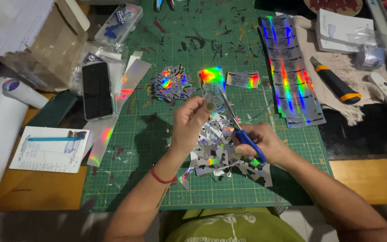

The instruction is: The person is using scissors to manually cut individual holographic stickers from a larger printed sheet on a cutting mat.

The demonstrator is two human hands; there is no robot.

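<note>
Scissors with blue plastic handles (240, 127) sit in the right hand (260, 145), fingers curled tight through the loops, blades angled up toward the left hand (193, 121). That left hand pinches a small holographic sticker piece (209, 105) between thumb and fingertips, right at the blade tips. Below and between both hands lies a heap of silvery holographic paper offcuts (220, 157) on the green gridded cutting mat (148, 179). Just beyond the left hand, a pile of cut-out shiny stickers (172, 84); beyond the right, long holographic sticker sheets (290, 71). Further right, an orange-and-black utility knife (335, 80). Far left of the left hand, a black smartphone (96, 89).
</note>
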